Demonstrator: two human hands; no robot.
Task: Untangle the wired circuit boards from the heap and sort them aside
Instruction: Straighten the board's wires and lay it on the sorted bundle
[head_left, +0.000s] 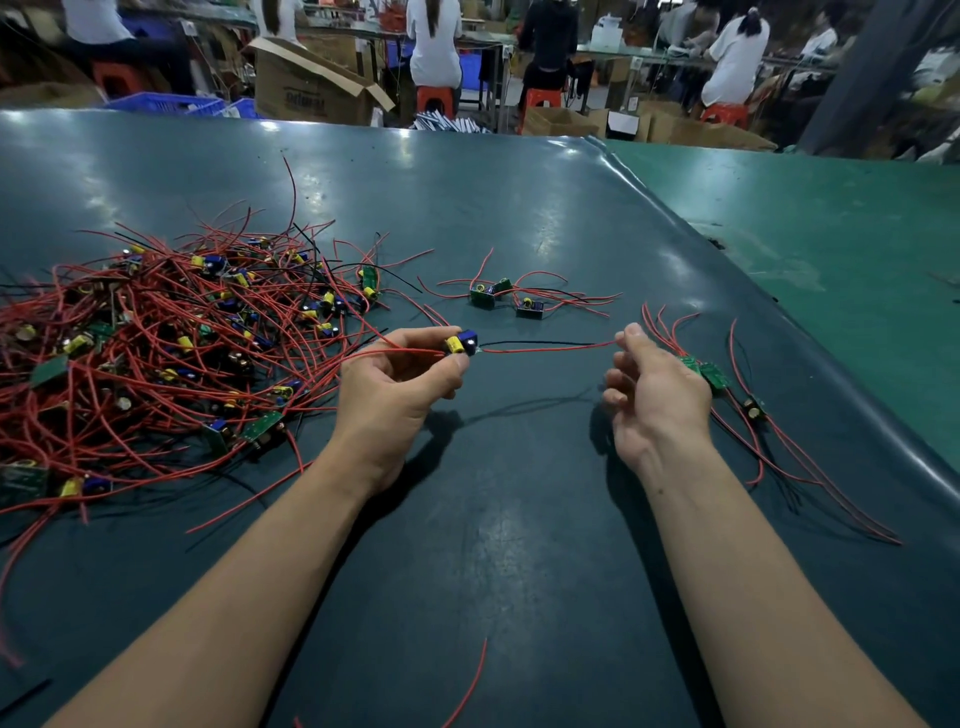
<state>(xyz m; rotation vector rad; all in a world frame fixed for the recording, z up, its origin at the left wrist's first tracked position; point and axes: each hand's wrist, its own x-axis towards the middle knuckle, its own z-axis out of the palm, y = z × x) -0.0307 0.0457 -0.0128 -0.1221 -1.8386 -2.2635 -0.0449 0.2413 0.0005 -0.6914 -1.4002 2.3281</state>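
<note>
Left hand (400, 384) pinches a small circuit board (462, 344) bearing yellow and blue parts; right hand (657, 389), fingers loosely curled, pinches its red wire (545, 348) taut, beside the tangled heap (171, 353)

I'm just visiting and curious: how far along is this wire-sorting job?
Early on. Done: two small green circuit boards with red wires lie apart mid-table, and a few more boards lie by the right hand. In hand: the left hand pinches a board with yellow and blue parts, the right pinching its red wire's end. Left: the big tangled heap of red-wired boards.
</note>
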